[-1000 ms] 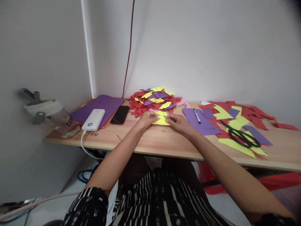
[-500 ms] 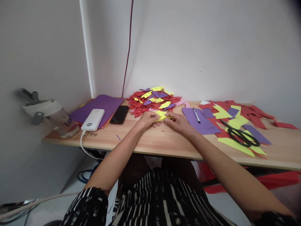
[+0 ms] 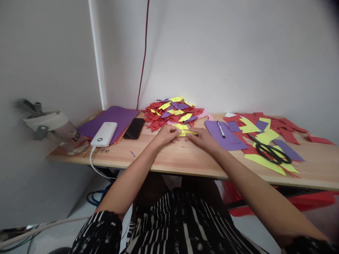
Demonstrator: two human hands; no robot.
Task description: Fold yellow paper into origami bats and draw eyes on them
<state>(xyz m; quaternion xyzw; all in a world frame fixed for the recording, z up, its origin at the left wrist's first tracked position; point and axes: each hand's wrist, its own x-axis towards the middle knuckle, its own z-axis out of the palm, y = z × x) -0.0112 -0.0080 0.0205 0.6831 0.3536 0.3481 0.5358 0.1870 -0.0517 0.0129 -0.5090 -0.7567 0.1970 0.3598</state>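
Observation:
A small yellow paper piece (image 3: 186, 133) lies folded on the wooden table (image 3: 185, 158), just in front of a heap of red, yellow and purple folded paper bits (image 3: 173, 113). My left hand (image 3: 166, 134) pinches its left end with curled fingers. My right hand (image 3: 202, 137) presses on its right end, fingers closed on the paper. Both forearms reach out from the near edge of the table.
A white power bank (image 3: 103, 134) with a cable and a black phone (image 3: 134, 128) rest on purple sheets (image 3: 113, 118) at the left. A pen (image 3: 221, 129) lies on a purple sheet; black scissors (image 3: 268, 152) lie among paper offcuts at the right. A clear jar (image 3: 66, 135) stands far left.
The yellow piece, flat and wider a second ago, is now folded into a narrow strip; both hands have closed in on it and stayed in place.

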